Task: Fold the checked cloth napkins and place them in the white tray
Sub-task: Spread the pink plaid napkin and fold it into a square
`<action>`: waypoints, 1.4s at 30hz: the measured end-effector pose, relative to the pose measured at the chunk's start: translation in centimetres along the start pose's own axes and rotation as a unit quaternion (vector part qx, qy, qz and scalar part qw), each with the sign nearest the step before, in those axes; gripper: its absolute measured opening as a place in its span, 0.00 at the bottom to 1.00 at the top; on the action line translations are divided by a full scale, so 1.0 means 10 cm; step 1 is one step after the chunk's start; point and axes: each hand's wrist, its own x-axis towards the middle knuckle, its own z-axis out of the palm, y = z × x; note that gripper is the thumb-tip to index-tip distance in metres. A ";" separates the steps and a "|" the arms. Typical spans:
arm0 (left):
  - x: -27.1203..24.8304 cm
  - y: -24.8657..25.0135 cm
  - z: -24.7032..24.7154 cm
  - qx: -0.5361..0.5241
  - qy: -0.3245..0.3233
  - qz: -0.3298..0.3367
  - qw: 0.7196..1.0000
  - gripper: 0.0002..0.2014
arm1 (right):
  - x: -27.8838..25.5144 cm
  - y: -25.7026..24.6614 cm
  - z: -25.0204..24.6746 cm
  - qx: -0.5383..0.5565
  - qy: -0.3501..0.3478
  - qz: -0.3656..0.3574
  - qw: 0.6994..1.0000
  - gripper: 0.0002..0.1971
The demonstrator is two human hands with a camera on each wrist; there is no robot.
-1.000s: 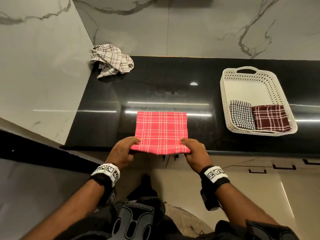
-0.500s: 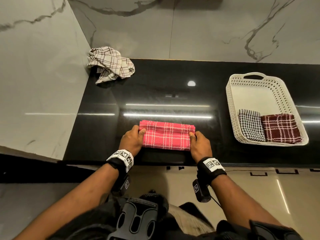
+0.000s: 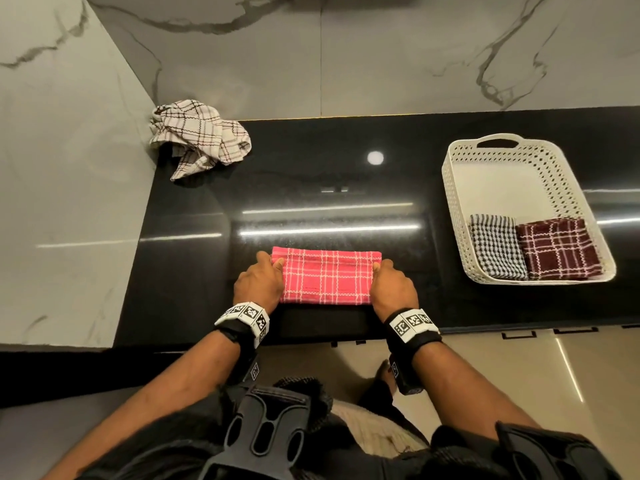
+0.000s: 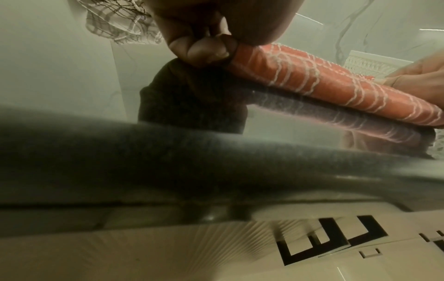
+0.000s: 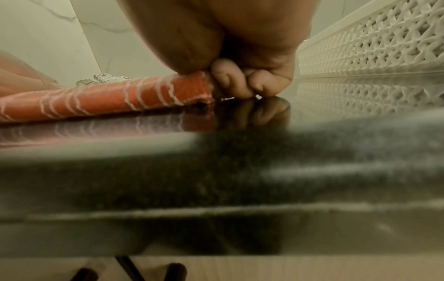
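Setting: glossy black stone table (image 3: 311,202) is running along pale marble-veined walls, and ceiling lights are glinting off it.
Task cloth: red checked cloth napkin with thin white lines (image 3: 327,279) is lying folded into a long band near the table's front edge, between both hands; its rounded fold is facing the wrist cameras.
Left hand: left hand (image 3: 257,286) is pinching the napkin's left end, thumb on top and curled fingers (image 4: 206,51) pressing together at the edge.
Right hand: right hand (image 3: 393,287) is pinching the right end likewise, its curled fingers (image 5: 242,83) resting on the table.
Tray: white perforated plastic tray with a handle (image 3: 460,216) is sitting to the right, well apart from the red napkin, holding a folded black-and-white checked napkin (image 3: 497,245) just beside a folded maroon checked napkin (image 3: 557,247).
Waiting: crumpled cream napkin with dark checks (image 3: 199,138) is lying in the far left corner.
Hard to see: fingertips under the red napkin are staying hidden; both wrist views are blurring across their lower halves.
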 end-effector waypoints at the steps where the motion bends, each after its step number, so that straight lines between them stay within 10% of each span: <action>1: 0.01 0.00 -0.01 -0.002 -0.002 -0.008 1.000 0.19 | 0.01 -0.01 -0.01 -0.003 -0.007 -0.001 1.000 0.16; 8: -0.11 0.00 -0.11 -0.053 0.063 -0.014 0.997 0.16 | -0.04 0.05 -0.10 0.028 0.079 -0.007 0.996 0.15; 11: -0.22 0.08 -0.04 -0.013 0.171 0.168 0.971 0.18 | -0.18 -0.04 -0.06 -0.042 0.126 -0.151 0.980 0.18; 15: -0.16 0.28 0.19 0.123 0.072 0.372 0.917 0.29 | -0.17 -0.34 0.18 -0.092 -0.004 -0.254 0.963 0.33; 19: -0.11 0.03 0.32 0.177 -0.018 0.258 0.950 0.38 | -0.01 -0.27 0.26 -0.155 -0.121 -0.253 0.947 0.42; 31: -0.15 -0.13 0.15 0.186 -0.046 0.227 0.955 0.43 | 0.06 0.10 -0.01 -0.157 -0.119 -0.141 0.970 0.55; 37: -0.53 0.21 0.24 0.141 -0.013 0.415 0.899 0.27 | -0.03 0.02 -0.12 -0.140 -0.067 -0.282 0.947 0.34; 42: -0.51 0.00 0.22 0.145 -0.010 0.357 0.923 0.24 | -0.28 0.14 -0.06 -0.137 -0.025 -0.257 0.956 0.24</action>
